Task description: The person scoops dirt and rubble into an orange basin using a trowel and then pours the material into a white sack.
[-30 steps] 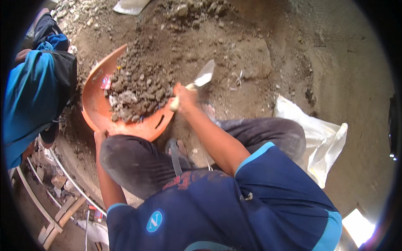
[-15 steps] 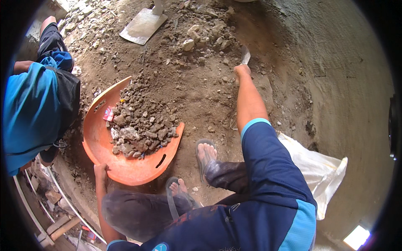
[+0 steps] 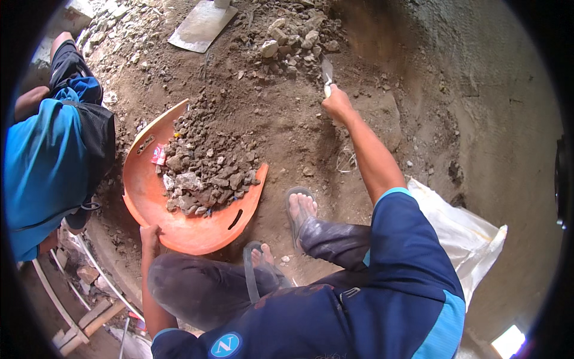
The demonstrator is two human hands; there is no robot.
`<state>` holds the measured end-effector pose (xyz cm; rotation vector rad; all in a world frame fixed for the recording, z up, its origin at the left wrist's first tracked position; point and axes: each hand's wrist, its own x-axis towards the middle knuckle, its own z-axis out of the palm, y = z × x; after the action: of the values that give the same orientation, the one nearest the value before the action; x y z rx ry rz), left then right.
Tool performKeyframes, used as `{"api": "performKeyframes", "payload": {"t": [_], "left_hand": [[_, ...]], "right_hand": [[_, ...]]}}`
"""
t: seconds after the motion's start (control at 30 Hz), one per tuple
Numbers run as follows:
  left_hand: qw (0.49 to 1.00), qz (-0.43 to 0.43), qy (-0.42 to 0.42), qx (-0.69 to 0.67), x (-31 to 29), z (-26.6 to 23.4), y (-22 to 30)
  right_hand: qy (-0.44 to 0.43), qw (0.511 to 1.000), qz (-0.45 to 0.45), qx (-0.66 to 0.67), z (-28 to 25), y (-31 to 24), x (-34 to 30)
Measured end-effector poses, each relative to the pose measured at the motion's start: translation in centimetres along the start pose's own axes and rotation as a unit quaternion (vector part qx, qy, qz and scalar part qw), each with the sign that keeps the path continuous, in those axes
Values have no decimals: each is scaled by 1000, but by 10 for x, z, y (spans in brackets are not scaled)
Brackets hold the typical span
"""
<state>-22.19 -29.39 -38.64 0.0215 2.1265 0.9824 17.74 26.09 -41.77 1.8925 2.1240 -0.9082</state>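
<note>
Nearest are two feet in flip-flops planted on the dirt floor, knees bent below them. One left hand clenches the near rim of the single orange pan, its grip closed on the plastic edge. The pan lies tilted on the ground, holding one heap of grey rubble and one small red wrapper; two slots are cut in its rim. Farther out, the right hand is stretched forward, its grip wrapped round the handle of one trowel, whose blade points into a loose pile of stones. Beyond that lies one flat metal blade, its top cut off by the frame edge. One white sack sits to the right; a second person in blue crouches at the left, only partly in view.

Half a second ago the arm was already extended; the view has since tipped so the stone pile sits fuller in frame. A second ago the trowel was over the pan.

The trowel's blade is small and hard to make out against the stones.
</note>
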Motion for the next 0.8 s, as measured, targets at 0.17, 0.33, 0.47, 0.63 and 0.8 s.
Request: {"api": "performKeyframes", "payload": {"t": [0.17, 0.33, 0.47, 0.63, 0.8], "left_hand": [[999, 28, -13, -26, 15, -9, -17], [998, 48, -48, 7, 12, -11, -16], [986, 132, -60, 77, 4, -14, -11], [999, 40, 2, 27, -1, 1, 5], [1000, 21, 18, 2, -5, 1, 8]], "right_hand": [[-71, 994, -37, 72, 4, -31, -33], [-25, 994, -101, -26, 42, -41, -38], [-35, 988, -142, -47, 61, -52, -65], [3, 995, -102, -18, 93, -77, -93], [-49, 982, -177, -47, 117, -85, -131]]}}
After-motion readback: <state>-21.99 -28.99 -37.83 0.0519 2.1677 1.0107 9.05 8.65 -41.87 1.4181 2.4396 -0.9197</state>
